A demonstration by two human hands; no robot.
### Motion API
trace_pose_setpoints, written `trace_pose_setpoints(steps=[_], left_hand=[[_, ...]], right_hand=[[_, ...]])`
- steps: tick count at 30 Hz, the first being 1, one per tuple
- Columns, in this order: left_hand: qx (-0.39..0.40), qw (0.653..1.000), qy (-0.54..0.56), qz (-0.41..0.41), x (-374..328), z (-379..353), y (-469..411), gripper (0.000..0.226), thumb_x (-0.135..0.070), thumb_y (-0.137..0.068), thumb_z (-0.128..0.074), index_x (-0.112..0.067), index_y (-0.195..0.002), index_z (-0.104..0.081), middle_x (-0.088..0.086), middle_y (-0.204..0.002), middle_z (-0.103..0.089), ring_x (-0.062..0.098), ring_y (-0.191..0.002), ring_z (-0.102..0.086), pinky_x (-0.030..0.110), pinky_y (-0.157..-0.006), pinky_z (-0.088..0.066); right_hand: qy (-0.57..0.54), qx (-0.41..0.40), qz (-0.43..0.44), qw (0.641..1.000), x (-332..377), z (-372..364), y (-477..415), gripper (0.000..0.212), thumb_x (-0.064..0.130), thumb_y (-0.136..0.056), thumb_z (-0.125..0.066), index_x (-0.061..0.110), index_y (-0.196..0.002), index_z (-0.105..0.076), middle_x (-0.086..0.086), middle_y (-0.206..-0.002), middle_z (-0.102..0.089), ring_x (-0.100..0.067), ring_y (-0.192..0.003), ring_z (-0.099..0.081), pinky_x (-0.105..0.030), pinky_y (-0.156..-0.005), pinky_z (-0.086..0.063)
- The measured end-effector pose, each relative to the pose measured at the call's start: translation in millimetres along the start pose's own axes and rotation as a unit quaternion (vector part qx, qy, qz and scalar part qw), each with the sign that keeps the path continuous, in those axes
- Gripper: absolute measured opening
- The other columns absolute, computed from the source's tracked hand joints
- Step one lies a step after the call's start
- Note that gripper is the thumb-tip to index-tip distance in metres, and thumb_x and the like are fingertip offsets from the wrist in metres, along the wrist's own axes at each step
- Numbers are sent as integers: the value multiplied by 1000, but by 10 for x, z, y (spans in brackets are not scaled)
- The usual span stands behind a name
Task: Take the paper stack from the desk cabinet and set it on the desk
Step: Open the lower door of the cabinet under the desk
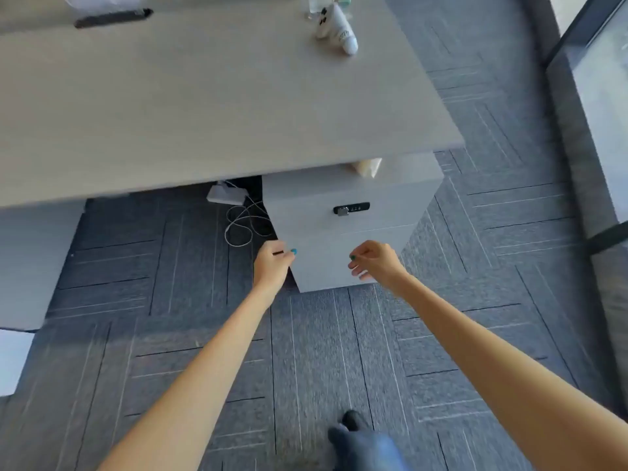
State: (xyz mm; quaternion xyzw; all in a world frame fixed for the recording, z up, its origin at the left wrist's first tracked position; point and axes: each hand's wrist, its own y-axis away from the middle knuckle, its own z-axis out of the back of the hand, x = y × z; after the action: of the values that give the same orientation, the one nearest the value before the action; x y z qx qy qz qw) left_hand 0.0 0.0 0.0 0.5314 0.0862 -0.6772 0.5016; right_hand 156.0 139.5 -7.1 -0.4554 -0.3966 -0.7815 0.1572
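A pale grey desk cabinet (343,229) stands under the right end of the light wooden desk (190,107), its drawers closed and a black combination lock (351,209) on the top drawer front. No paper stack shows; the cabinet's inside is hidden. My left hand (273,263) reaches to the cabinet's left front corner, fingers curled loosely and holding nothing. In front of the cabinet's lower front, my right hand (372,261) hovers with its fingers bent and slightly apart, also without anything in it.
A white bottle (343,27) and small items lie at the desk's far right. A beige packet (365,166) rests on the cabinet top. A white power strip (226,194) with a looped cable lies on the grey carpet. A glass partition (598,130) stands at right.
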Motion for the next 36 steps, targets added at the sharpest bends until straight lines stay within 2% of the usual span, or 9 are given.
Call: trace_pose_setpoints(steps=[3,5,11,16,22,26,29,32,36], left_hand=[[-14,999,48,-6,252,-176,-371,58,-13,-90,-65,0,-139,-39,6,-134,-49,17,-124,-47,22,-92,-37],[-5,999,50,-21,449,-284,-657,56,-20,-88,-68,-3,-135,-45,6,-135,-55,22,-130,-49,29,-96,-39],[-75,991,-44,-98,837,-472,-1212,53,-49,-82,-67,-4,-109,-64,8,-111,-69,21,-98,-61,26,-75,-39],[-136,971,-117,-161,959,-475,-1153,47,-53,-82,-65,-10,-74,-47,11,-82,-63,30,-80,-62,36,-64,-42],[-49,952,-168,-250,1205,-292,-1054,50,-59,-77,-64,-20,-62,-36,-2,-59,-48,28,-68,-64,47,-74,-58],[67,939,-187,-280,1204,-218,-864,41,-50,-85,-63,-18,-64,-49,2,-72,-65,23,-77,-71,44,-72,-62],[153,937,-177,-260,1197,-212,-652,37,-54,-89,-52,-22,-82,-70,7,-96,-74,26,-87,-73,38,-66,-61],[222,936,-150,-229,1205,-336,-437,50,-51,-95,-46,-8,-72,-61,20,-84,-74,32,-74,-75,35,-59,-58],[286,918,-154,-225,1193,-647,-287,56,-48,-100,-37,-3,-79,-64,13,-74,-72,23,-60,-72,32,-58,-58]], right_hand=[[51,-39,64,996,-233,-91,-267,12,-2,-88,-52,6,-89,-61,-13,-83,-67,-21,-65,-63,-33,-62,-55],[79,-54,109,989,-347,-169,-424,13,0,-87,-52,11,-88,-60,-7,-82,-66,-24,-76,-64,-38,-68,-56],[185,-107,265,940,-589,-303,-747,12,8,-87,-54,12,-96,-60,-2,-94,-67,-25,-87,-64,-41,-78,-54],[277,-164,327,888,-760,-404,-869,16,12,-89,-53,15,-105,-54,1,-113,-59,-23,-89,-63,-42,-73,-54],[341,-186,379,840,-914,-512,-783,33,22,-92,-50,22,-125,-47,2,-125,-48,-28,-82,-65,-42,-63,-54],[405,-155,347,831,-974,-565,-612,38,33,-97,-40,25,-133,-46,0,-129,-49,-29,-91,-63,-35,-65,-46],[410,-142,326,840,-1030,-584,-459,30,36,-97,-37,18,-116,-53,-7,-114,-48,-35,-89,-58,-38,-69,-45],[407,-164,315,842,-1126,-590,-287,33,46,-94,-41,14,-97,-52,-8,-98,-45,-33,-77,-53,-40,-72,-46],[402,-203,307,838,-1266,-534,-85,43,55,-87,-49,13,-83,-52,-5,-90,-47,-28,-70,-52,-37,-65,-45]])
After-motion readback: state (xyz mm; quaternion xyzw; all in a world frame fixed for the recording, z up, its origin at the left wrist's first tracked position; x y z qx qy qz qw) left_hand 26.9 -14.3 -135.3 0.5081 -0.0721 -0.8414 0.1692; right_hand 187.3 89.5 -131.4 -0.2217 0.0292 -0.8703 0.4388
